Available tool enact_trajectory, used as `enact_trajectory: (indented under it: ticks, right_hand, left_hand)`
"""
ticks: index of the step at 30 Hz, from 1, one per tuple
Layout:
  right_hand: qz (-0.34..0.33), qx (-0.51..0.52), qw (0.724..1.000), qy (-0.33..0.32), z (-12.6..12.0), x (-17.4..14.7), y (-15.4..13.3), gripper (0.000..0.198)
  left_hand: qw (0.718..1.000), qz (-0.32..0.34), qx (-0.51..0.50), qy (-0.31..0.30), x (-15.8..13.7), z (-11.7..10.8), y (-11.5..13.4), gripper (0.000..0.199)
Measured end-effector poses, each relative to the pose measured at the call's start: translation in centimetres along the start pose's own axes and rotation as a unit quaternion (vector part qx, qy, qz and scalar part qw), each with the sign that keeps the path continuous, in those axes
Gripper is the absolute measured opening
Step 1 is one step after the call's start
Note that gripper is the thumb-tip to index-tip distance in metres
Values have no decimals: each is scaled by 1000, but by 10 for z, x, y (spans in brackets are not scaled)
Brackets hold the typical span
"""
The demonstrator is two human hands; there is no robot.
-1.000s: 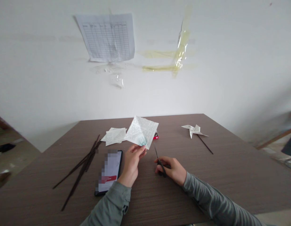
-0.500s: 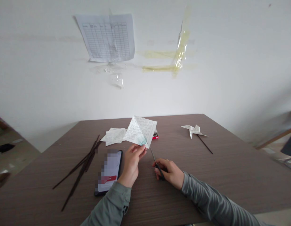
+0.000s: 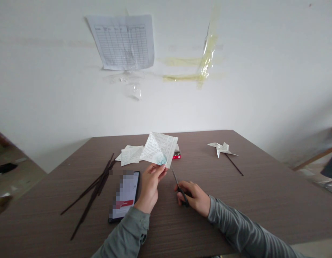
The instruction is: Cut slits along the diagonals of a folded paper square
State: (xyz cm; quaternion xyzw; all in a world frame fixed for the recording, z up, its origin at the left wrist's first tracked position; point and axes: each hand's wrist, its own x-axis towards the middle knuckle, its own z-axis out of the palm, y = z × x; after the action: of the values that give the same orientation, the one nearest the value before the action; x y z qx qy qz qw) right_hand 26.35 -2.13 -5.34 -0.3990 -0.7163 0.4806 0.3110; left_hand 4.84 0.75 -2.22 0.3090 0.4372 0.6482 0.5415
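Observation:
Pinched at its lower corner, a square sheet of printed paper (image 3: 159,147) with crease lines and a bluish-green patch is held up by my left hand (image 3: 152,182). My right hand (image 3: 193,196) is closed round the dark handles of a pair of scissors (image 3: 182,193). The blades point up toward the paper's lower right corner; whether they touch it I cannot tell. Behind the sheet, a small red box (image 3: 177,154) is partly hidden. To the left lie several loose paper pieces (image 3: 130,156).
A phone (image 3: 125,197) lies on the brown table (image 3: 262,200) beside my left wrist. Several thin dark sticks (image 3: 93,190) lie crossed farther left. On the right rests a paper pinwheel (image 3: 222,148) on a dark stick. A white wall (image 3: 249,71) rises behind the table.
The paper in my left hand has shifted very slightly to the left. Both hands otherwise keep their places and their holds.

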Motion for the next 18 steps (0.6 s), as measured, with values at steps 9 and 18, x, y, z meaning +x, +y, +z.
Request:
enact_trajectory:
  ticks: [9, 18]
  right_hand:
    - [2, -4, 1000, 9, 5, 3, 10, 49]
    - [3, -5, 1000, 0, 3, 3, 2, 54]
  left_hand:
    - [1000, -13, 7, -6, -3, 1, 2, 53]
    - [1000, -22, 9, -11, -3, 1, 2, 49]
